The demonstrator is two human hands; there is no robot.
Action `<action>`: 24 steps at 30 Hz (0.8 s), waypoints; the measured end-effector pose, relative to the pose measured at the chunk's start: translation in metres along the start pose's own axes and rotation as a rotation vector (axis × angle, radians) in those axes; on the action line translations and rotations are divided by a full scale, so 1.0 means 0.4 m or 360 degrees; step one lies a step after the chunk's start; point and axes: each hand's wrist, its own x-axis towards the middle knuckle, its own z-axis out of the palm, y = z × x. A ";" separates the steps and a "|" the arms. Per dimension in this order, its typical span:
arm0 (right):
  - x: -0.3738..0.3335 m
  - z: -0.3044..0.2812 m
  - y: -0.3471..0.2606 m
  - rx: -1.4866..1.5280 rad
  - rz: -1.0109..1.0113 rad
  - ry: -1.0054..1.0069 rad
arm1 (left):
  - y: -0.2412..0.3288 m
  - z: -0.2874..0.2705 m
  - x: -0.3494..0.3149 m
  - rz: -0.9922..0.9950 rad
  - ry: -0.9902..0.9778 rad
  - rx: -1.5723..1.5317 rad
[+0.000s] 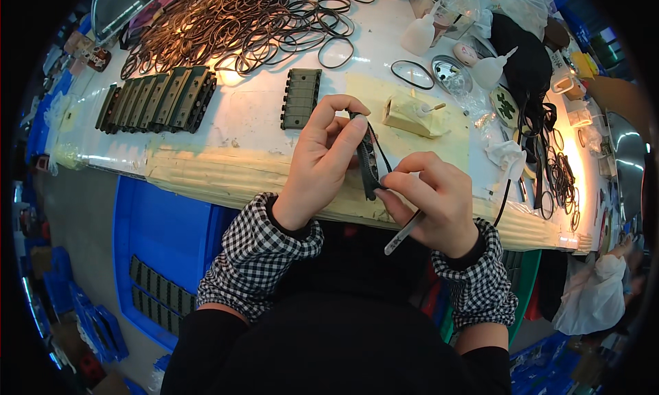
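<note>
A brightly lit white workbench (254, 131) stands over a grey floor (82, 210).

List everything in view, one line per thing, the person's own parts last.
Held part: one, dark, between both hands.
Loose ring: one, black, against the held part.
Tool: one, silvery, in the right hand.
Flat parts: a row, grey-green, table left; one more at centre.
Rubber rings: a large pile, black, table top.
Squeeze bottles: two, whitish, upper right.
Block: one, cream, right of centre.
Bin: one, blue, below the table, holding more parts.
Table: one, white, taped edge.
Left hand: grips the part.
Right hand: pinches the part's lower end.
</note>
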 end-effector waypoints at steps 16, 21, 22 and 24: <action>-0.024 0.025 -0.051 0.0399 0.0548 0.0213 | 0.002 0.007 -0.003 -0.0008 0.0040 -0.0050; -0.017 0.017 -0.051 0.0450 0.0625 0.0128 | 0.000 0.004 -0.004 -0.0009 0.0057 -0.0015; -0.014 0.016 -0.054 0.0450 0.0632 0.0090 | 0.001 0.004 -0.004 -0.0013 0.0059 -0.0018; -0.008 0.019 -0.060 0.0447 0.0644 0.0014 | 0.001 0.006 -0.002 -0.0021 0.0064 -0.0025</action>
